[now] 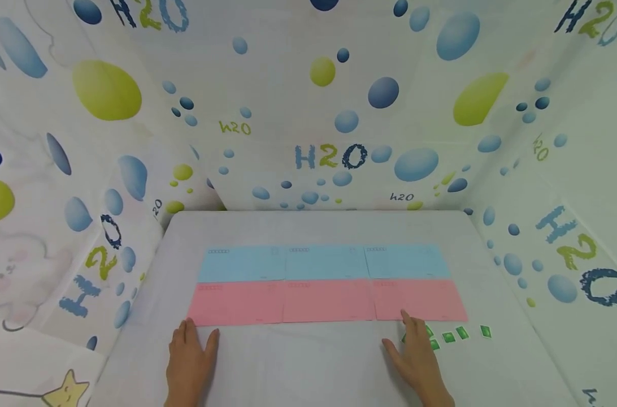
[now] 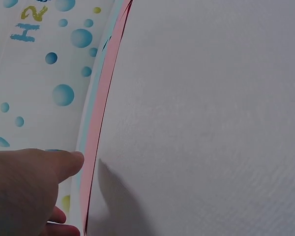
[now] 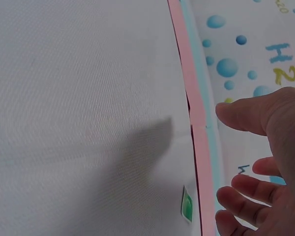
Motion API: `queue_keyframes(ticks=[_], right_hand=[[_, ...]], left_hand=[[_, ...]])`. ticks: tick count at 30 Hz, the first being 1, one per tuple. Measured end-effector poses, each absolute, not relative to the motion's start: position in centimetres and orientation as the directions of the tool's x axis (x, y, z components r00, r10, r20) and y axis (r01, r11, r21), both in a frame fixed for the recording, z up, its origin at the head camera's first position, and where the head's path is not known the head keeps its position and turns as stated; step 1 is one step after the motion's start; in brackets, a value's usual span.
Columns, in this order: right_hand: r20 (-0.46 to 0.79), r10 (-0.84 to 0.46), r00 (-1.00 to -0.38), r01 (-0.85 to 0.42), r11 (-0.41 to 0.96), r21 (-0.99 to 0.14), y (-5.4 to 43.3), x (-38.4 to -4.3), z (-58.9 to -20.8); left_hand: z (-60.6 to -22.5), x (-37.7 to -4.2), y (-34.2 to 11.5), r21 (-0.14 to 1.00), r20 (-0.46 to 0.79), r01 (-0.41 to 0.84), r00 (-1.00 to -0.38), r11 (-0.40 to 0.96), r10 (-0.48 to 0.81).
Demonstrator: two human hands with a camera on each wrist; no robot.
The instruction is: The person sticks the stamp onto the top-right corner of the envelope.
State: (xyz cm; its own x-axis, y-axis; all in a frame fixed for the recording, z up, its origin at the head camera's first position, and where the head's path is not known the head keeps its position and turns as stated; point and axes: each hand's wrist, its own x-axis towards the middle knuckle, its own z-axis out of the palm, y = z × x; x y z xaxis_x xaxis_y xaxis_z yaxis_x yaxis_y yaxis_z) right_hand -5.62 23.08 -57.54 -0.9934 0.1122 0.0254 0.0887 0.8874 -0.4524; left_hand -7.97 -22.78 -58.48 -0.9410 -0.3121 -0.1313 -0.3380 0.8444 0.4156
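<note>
Three blue envelopes [image 1: 326, 263] lie edge to edge in a row, printed with small boxes at their upper left corners. Against their near side runs a row of three pink envelopes [image 1: 329, 301]. My left hand [image 1: 190, 359] is by the near left corner of the pink row, thumb spread, holding nothing. Over at the right, my right hand [image 1: 417, 356] has its fingertips overlapping the near edge of the rightmost pink envelope in the head view. Its fingers look loosely bent in the right wrist view, with nothing between them. Several small green squares with pale edges [image 1: 448, 337] lie beside it, some partly hidden behind it.
A white-covered table [image 1: 308, 367] carries everything. Around its back and sides hang white sheets [image 1: 278, 85] printed with blue and green spots and "H2O" lettering. A yellow star print [image 1: 66, 389] shows at the lower left.
</note>
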Motion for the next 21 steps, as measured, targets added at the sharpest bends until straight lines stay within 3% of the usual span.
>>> queue_keyframes(ticks=[14, 21], right_hand=[[-0.107, 0.199, -0.974, 0.225, 0.816, -0.532, 24.8, -6.2, -57.7], [-0.148, 0.244, -0.959, 0.284, 0.788, -0.546, 25.7, -5.5, -57.4]], left_hand=[[-58.1, -8.9, -23.5, 0.445, -0.127, -0.378, -0.924, 0.812, -0.361], [-58.8, -9.3, -23.4, 0.403, -0.147, -0.442, -0.896, 0.802, -0.42]])
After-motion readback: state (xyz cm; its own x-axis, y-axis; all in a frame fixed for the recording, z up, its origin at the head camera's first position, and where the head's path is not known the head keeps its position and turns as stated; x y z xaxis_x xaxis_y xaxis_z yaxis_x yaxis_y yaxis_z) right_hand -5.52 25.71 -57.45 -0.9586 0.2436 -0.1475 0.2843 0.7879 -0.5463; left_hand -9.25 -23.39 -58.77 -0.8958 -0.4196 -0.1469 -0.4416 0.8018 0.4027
